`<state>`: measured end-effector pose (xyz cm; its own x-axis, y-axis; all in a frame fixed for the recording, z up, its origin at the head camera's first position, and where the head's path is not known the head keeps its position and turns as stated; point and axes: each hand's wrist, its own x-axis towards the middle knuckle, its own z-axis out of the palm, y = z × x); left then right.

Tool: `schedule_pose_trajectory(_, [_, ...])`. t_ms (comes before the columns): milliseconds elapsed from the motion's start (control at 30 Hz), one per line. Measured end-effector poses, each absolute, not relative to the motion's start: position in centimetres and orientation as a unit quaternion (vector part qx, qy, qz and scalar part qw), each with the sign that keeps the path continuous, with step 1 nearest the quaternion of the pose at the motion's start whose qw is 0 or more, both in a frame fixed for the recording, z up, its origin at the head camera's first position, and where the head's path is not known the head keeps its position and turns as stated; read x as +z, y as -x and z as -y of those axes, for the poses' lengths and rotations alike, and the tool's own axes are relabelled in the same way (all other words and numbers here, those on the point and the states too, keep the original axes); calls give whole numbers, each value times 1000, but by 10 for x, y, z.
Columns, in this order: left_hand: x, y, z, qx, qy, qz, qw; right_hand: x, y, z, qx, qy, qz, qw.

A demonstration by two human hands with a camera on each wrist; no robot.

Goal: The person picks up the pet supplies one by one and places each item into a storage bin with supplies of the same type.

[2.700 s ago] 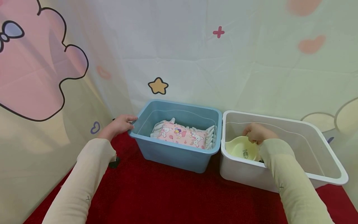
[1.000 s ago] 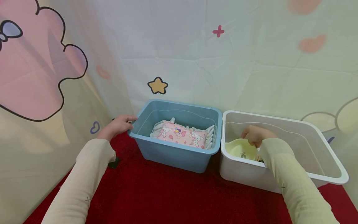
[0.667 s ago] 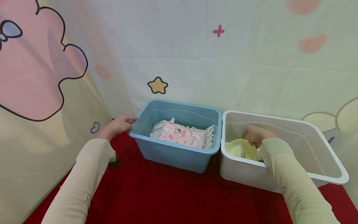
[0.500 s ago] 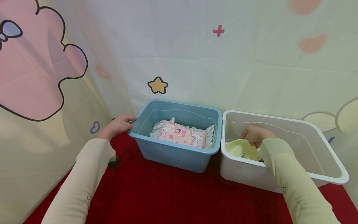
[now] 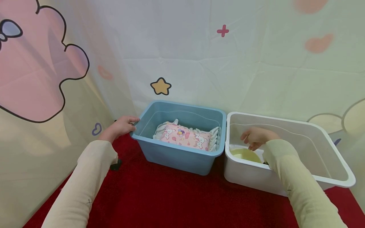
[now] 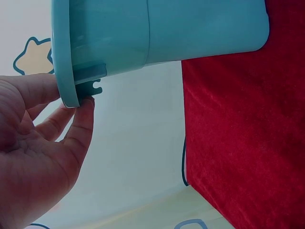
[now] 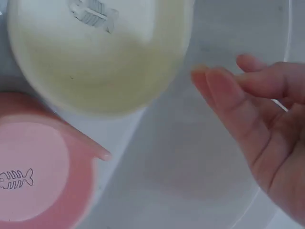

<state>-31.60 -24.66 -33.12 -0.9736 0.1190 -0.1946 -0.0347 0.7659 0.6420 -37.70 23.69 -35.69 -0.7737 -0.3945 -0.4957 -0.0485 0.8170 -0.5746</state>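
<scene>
My left hand (image 5: 121, 126) pinches the left end rim of a blue plastic storage bin (image 5: 176, 158). The left wrist view has the thumb and fingers of that hand on either side of the bin's rim (image 6: 64, 52). My right hand (image 5: 258, 137) hovers inside a white storage bin (image 5: 248, 177), holding nothing. Below it lies a pale yellow bowl (image 5: 245, 155). In the right wrist view, the yellow bowl (image 7: 109, 90) has a fishbone print and sits apart from the fingertips. A pink bowl (image 7: 78, 186) with a similar print lies beside it, hidden from the head view.
Inside the blue bin lies a soft pink rabbit-printed bundle (image 5: 185, 137) with white frilled edges. The bins stand side by side on a red cloth (image 5: 159, 199). Behind them hangs a pale printed curtain (image 5: 194, 69). A small dark object (image 5: 116, 165) lies under the left sleeve.
My right hand has let go of the yellow bowl and moved slightly left. The bowl has dropped lower and lies flatter in the white bin. My left hand stays on the blue rim.
</scene>
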Motion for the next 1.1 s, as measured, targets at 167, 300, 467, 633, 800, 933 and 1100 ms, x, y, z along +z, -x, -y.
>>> schedule_pose_trajectory(167, [-332, 317, 247, 335, -23, -935, 112, -357, 377, -234, -280, 107, -897, 326])
schedule_pose_trajectory(300, [-332, 317, 247, 336, -23, -935, 111, -358, 378, -234, -279, 92, -898, 329])
schedule_pose_trajectory(467, [-331, 317, 245, 341, -22, -933, 113, -358, 378, -235, -286, 80, -896, 331])
schedule_pose_trajectory(633, [-331, 317, 245, 339, -22, -934, 113, -357, 378, -236, -293, 76, -893, 334])
schedule_pose_trajectory(800, [-333, 318, 245, 343, -26, -932, 115, -355, 378, -238, -290, 81, -894, 333])
schedule_pose_trajectory(933, [-334, 318, 245, 343, -27, -931, 118, -348, 378, -244, -302, 90, -892, 323])
schedule_pose_trajectory(1100, [-332, 317, 246, 338, -35, -933, 114, -338, 380, -255, -312, 102, -899, 292])
